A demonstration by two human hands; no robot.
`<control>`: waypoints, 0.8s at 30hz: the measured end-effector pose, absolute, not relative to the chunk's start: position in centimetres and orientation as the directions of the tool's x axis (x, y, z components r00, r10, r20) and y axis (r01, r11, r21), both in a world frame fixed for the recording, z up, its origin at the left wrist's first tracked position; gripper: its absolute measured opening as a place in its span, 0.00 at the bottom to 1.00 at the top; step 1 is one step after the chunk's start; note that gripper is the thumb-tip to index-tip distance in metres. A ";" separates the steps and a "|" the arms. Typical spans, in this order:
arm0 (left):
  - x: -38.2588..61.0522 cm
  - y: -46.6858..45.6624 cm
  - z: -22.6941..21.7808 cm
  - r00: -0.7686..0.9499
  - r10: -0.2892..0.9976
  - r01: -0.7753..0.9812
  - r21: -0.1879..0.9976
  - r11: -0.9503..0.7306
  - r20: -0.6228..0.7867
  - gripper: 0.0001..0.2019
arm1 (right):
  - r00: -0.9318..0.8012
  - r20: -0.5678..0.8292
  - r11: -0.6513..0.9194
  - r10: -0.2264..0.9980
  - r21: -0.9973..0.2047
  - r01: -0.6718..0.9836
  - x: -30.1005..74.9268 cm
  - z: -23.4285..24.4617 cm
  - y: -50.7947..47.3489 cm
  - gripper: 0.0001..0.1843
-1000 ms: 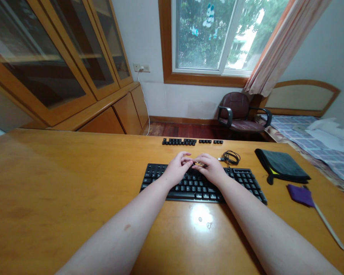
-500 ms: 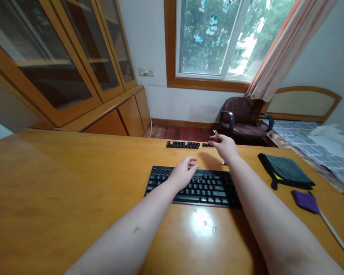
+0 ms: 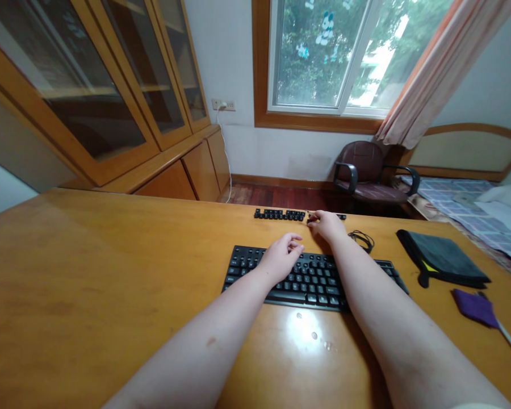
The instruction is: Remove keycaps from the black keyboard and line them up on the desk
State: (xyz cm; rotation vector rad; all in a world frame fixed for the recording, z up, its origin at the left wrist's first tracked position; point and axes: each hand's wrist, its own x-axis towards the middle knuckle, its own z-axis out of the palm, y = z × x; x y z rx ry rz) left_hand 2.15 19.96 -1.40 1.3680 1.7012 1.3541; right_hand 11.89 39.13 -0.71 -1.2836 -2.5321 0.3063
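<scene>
A black keyboard (image 3: 298, 284) lies on the wooden desk. My left hand (image 3: 281, 255) rests over its upper part, fingers loosely curled and apart, with nothing seen in them. Beyond the keyboard, my right hand (image 3: 327, 225) reaches down to a row of loose black keycaps (image 3: 280, 215) near the far desk edge. Its thumb and fingers pinch a small dark keycap (image 3: 310, 221) at the desk surface. A thin tool, seen in this hand earlier, is now mostly hidden by the fingers. My right forearm covers part of the keyboard's right side.
A coiled black cable (image 3: 361, 241) lies behind the keyboard. To the right are a folded dark cloth (image 3: 445, 258) and a purple brush-like thing (image 3: 474, 308) with a pale handle. A chair (image 3: 361, 170) stands beyond the desk, near a bed (image 3: 455, 196). Glass-door cabinets (image 3: 114, 85) line the left.
My right hand has lowered from above the desk to the keycap row. My left hand keeps its place over the keyboard. The view has shifted slightly, and the cable is now visible.
</scene>
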 end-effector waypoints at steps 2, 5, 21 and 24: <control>2.2 20.0 -1.4 -0.318 0.934 0.367 0.930 -0.037 0.162 0.13 | -0.568 0.161 0.586 0.807 -0.328 0.741 11.8 -0.8 39.2 0.12; 2.2 19.9 -1.3 -0.319 0.934 0.363 0.931 -0.034 0.159 0.13 | -0.571 0.170 0.592 0.803 -0.342 0.730 11.8 -1.1 39.3 0.13; 2.2 19.8 -1.1 -0.308 0.940 0.367 0.930 -0.026 0.147 0.12 | -0.585 0.199 0.616 0.786 -0.331 0.715 11.5 -1.3 39.5 0.12; 2.2 19.8 -1.2 -0.307 0.940 0.372 0.928 -0.025 0.148 0.13 | -0.578 0.193 0.607 0.793 -0.329 0.723 11.4 -1.4 39.7 0.12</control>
